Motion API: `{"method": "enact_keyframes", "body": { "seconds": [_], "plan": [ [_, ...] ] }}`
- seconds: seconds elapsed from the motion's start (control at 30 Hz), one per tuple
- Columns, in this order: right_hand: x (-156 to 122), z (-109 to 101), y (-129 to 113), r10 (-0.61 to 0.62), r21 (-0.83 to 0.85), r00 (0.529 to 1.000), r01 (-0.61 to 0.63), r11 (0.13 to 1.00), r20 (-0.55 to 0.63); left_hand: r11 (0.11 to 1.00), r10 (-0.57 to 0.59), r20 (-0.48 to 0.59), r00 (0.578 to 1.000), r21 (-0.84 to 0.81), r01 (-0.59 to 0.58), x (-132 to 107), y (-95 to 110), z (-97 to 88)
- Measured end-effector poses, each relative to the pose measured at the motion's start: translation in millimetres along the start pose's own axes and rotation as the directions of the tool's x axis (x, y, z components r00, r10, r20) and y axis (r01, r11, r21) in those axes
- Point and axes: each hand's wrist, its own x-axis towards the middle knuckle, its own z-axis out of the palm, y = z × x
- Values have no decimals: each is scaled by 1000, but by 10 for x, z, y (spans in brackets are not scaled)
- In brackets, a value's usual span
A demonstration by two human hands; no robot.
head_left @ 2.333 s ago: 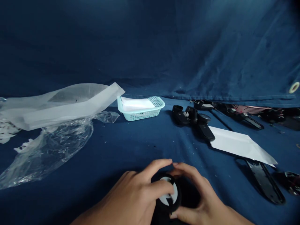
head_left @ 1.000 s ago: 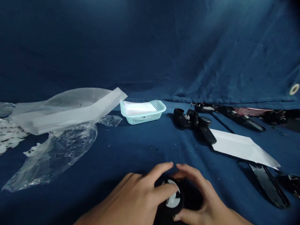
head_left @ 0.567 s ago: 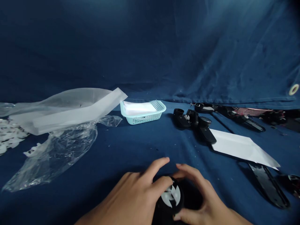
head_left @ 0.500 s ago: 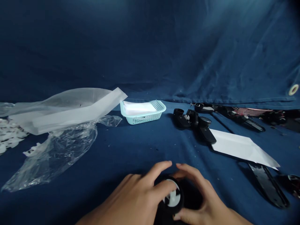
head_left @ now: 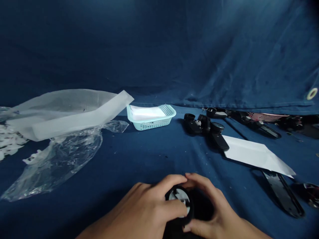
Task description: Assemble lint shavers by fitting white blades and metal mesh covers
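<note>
At the bottom centre I hold a black round part with a whitish disc [head_left: 179,196] set in its top; its lower portion is hidden by my hands and dark shadow. My left hand [head_left: 147,209] is closed around its left side, one finger bent over the rim and laid on the disc. From the other side, my right hand [head_left: 215,212] curls round it, thumb at the near edge and fingers at the far edge. The fingertips of both hands meet behind the part.
A light-blue basket [head_left: 153,125] holding white sheets stands ahead. To the left lie white foam sheeting [head_left: 82,127], a clear plastic bag [head_left: 67,162] and white pieces [head_left: 10,141]. Rightward are black parts [head_left: 219,141], a white paper [head_left: 256,154], a long black shell [head_left: 284,194] and a pink basket [head_left: 266,117].
My left finger has slid nearer to me across the disc, and the left fingertips have closed up to the right ones. The view has shifted slightly.
</note>
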Motion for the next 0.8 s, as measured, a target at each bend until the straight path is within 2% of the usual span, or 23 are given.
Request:
{"method": "enact_keyframes", "body": {
  "seconds": [0.1,0.27,0.43,0.6,0.8],
  "plan": [
    [19,9,2,-2,-1,1000,2,1000,10,996,-24,-12,1000,86,25,-13,-54,2],
    [15,3,3,-5,15,1000,5,1000,10,981,-51,30,998,188,45,2,-114,41],
    [11,0,13,-21,50,1000,20,999,19,993,-69,23,997,96,66,1,-92,52],
    [17,1,16,-23,50,1000,22,999,9,993,-114,-44,993,38,116,-14,-80,53],
    [34,-18,-27,-38,57,999,36,998,26,996,-24,36,999,-83,27,31,-82,35]
  ]
}}
